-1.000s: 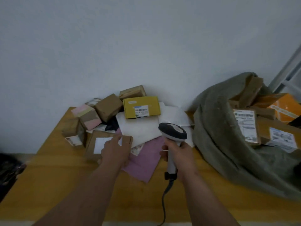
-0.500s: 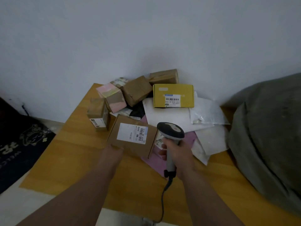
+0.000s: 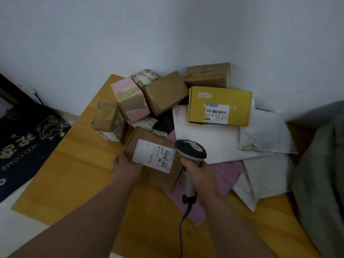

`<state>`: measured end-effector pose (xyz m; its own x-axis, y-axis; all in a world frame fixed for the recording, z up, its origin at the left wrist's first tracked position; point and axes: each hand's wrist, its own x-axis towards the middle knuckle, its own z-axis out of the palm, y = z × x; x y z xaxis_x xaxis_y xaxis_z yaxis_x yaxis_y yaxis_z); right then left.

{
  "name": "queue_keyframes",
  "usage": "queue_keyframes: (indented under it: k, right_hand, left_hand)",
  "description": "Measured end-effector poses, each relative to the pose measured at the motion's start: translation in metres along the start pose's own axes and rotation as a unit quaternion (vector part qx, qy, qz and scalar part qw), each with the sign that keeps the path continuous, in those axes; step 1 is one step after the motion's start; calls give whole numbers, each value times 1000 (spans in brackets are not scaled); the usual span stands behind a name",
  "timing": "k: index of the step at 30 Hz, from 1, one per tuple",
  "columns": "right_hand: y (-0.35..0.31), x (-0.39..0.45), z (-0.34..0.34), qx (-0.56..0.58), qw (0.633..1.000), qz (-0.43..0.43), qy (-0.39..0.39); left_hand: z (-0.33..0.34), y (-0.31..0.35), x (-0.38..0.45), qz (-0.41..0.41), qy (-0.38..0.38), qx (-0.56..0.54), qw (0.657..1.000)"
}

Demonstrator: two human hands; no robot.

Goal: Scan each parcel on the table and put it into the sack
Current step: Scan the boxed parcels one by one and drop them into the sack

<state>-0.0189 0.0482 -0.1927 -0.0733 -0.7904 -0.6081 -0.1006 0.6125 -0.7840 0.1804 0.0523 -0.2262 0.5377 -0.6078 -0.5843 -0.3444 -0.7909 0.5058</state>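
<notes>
Lying beside the table's left edge is a dark doormat (image 3: 28, 144) with pale lettering on the floor. On the yellow wooden table (image 3: 74, 174), toward its far left corner, sits a heap of brown cardboard boxes (image 3: 165, 92) with 1 pink-and-brown carton (image 3: 130, 101) among them. Nearer the front edge, the left hand (image 3: 126, 169) grips the lower left corner of a flat brown cardboard parcel (image 3: 158, 168), tilted label-up, its white barcode label (image 3: 154, 155) facing the camera and its long axis running from near left to far right. Just to its right, the right hand (image 3: 201, 178) is wrapped round the handle of a grey corded barcode scanner (image 3: 190, 151), whose head hangs over the label's right edge, so the scan looks imminent. Behind lie a yellow cardboard box (image 3: 219, 107), white plastic mailers (image 3: 260, 138) and a pink mailer (image 3: 230, 174). The grey-green fabric sack (image 3: 323, 174) fills the right edge; the mailers lie between it and the parcel.
</notes>
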Motion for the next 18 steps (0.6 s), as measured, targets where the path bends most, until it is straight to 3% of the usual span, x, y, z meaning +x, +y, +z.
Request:
queue_keyframes:
  k: [3,9,14,18]
  right_hand:
    - [-1,-1,-2,20,1000,-9,-4]
    - [-9,-21,-10,58,998,-11,36]
    - [-10,-52,-9,78,992,-45,88]
    - [-11,-82,-11,97,984,-88,119]
  left_hand:
    - [-2,1,-2,-39,18,42,998]
    - [-7,-6,-11,4,9,103,995]
    - [-15,-4,-40,49,-21,-33,998]
    - [-37,-8,-66,105,-104,-62,987]
